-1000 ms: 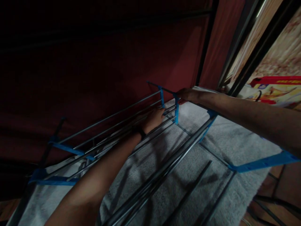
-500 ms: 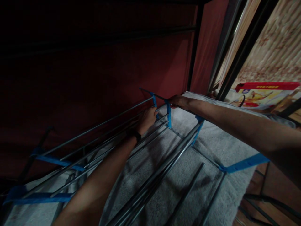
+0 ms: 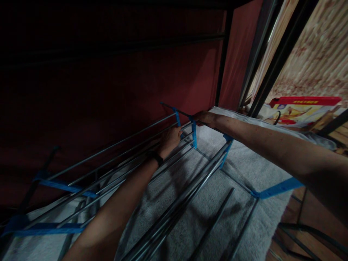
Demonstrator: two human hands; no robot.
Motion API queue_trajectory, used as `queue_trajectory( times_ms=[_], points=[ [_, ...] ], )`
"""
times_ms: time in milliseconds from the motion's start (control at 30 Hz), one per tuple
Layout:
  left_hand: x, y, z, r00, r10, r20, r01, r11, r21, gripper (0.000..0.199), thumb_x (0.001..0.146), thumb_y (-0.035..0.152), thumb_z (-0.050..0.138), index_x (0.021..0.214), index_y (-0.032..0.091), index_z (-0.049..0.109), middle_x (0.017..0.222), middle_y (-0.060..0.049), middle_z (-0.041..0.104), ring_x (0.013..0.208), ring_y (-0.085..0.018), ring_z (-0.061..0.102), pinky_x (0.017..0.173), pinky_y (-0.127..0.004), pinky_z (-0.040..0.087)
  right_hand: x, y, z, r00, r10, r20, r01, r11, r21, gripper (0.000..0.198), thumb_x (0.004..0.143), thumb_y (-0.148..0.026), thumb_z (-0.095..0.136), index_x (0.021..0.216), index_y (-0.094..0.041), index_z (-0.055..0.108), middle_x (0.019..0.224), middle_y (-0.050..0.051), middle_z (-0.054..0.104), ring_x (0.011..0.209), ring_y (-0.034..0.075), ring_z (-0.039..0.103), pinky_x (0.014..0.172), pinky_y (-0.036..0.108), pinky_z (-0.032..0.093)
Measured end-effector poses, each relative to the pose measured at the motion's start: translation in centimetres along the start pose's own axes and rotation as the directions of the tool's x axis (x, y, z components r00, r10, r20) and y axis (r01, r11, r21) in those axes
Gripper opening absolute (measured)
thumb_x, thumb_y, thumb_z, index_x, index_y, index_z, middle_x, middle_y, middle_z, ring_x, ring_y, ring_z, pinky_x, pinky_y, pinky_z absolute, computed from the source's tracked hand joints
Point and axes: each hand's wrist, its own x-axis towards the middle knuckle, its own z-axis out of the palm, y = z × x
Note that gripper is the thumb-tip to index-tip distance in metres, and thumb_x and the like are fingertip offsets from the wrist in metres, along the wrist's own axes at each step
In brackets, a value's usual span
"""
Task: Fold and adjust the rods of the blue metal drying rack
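A rack of thin metal rods [image 3: 116, 154] and blue plastic brackets [image 3: 194, 136] lies on a grey fleecy cloth [image 3: 206, 143]. My left hand [image 3: 171, 138], a dark band at its wrist, is closed around a rod just short of the far brackets. The rod's tip is partly hidden by the fingers. My right hand [image 3: 204, 118] is curled over the dark end tube beside the top of a far bracket, gripping it from the right. Its fingertips are mostly hidden. Another blue bracket [image 3: 226, 154] stands to the right, below the right forearm.
Several loose metal tubes [image 3: 187, 198] lie across the cloth in front. A blue bracket arm [image 3: 281, 187] sticks out at right. A dark red panel [image 3: 152, 79] rises behind the rack. A printed red-and-yellow box [image 3: 304, 108] and black bent tubing [image 3: 304, 232] are at right.
The view has shifted slightly. Both hands keep their places on the rack, with the left fingers a touch more tightly curled on the rod.
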Motion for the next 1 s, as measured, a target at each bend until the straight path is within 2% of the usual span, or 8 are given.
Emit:
queue_trajectory(
  times_ms=[167, 300, 433, 733, 1000],
  points=[
    [-0.06, -0.14, 0.05, 1.000, -0.001, -0.011, 0.000, 1.000, -0.019, 0.029, 0.102, 0.024, 0.043, 0.113, 0.019, 0.069, 0.110, -0.012, 0.075, 0.099, -0.024, 0.070, 0.078, -0.031, 0.045, 0.09, 0.10, 0.24, 1.000, 0.008, -0.007, -0.008, 1.000, 0.001, 0.007, 0.078, -0.007, 0.073, 0.082, -0.012, 0.069, 0.065, 0.001, 0.059, 0.062, 0.011, 0.048, 0.065, 0.025, 0.045],
    [-0.03, -0.28, 0.05, 1.000, -0.014, -0.019, 0.013, 0.999, -0.046, 0.031, 0.101, 0.024, 0.043, 0.117, 0.020, 0.069, 0.113, -0.012, 0.075, 0.103, -0.024, 0.068, 0.081, -0.032, 0.045, 0.20, 0.09, 0.29, 1.000, 0.012, 0.012, -0.012, 1.000, 0.019, 0.014, 0.079, 0.001, 0.064, 0.078, -0.012, 0.067, 0.065, 0.000, 0.059, 0.063, 0.011, 0.049, 0.068, 0.025, 0.046],
    [-0.01, -0.34, 0.12, 1.000, -0.013, -0.028, 0.011, 0.999, -0.046, 0.029, 0.101, 0.023, 0.045, 0.112, 0.020, 0.070, 0.110, -0.011, 0.075, 0.100, -0.023, 0.069, 0.080, -0.031, 0.044, -0.03, -0.02, 0.36, 1.000, 0.006, 0.002, -0.006, 1.000, 0.030, 0.018, 0.080, 0.003, 0.060, 0.076, -0.013, 0.066, 0.067, 0.001, 0.061, 0.066, 0.012, 0.051, 0.069, 0.025, 0.047],
    [0.18, -0.47, 0.56, 0.999, -0.009, -0.047, 0.007, 0.998, -0.058, 0.030, 0.100, 0.023, 0.045, 0.115, 0.019, 0.071, 0.111, -0.012, 0.076, 0.101, -0.023, 0.069, 0.081, -0.031, 0.045, 0.35, 0.23, 0.43, 1.000, 0.012, 0.019, -0.013, 0.999, 0.038, 0.017, 0.077, 0.002, 0.066, 0.072, -0.014, 0.064, 0.066, 0.001, 0.061, 0.064, 0.011, 0.051, 0.066, 0.024, 0.046],
    [0.32, -0.63, 0.73, 0.998, 0.031, -0.058, -0.031, 1.000, -0.001, 0.029, 0.101, 0.023, 0.043, 0.110, 0.019, 0.071, 0.103, -0.012, 0.075, 0.095, -0.024, 0.070, 0.078, -0.032, 0.048, 0.33, 0.32, 0.62, 1.000, -0.001, 0.015, 0.002, 0.998, -0.066, 0.014, 0.083, -0.002, 0.062, 0.075, -0.014, 0.063, 0.066, 0.001, 0.060, 0.062, 0.010, 0.051, 0.063, 0.022, 0.045]
  ],
)
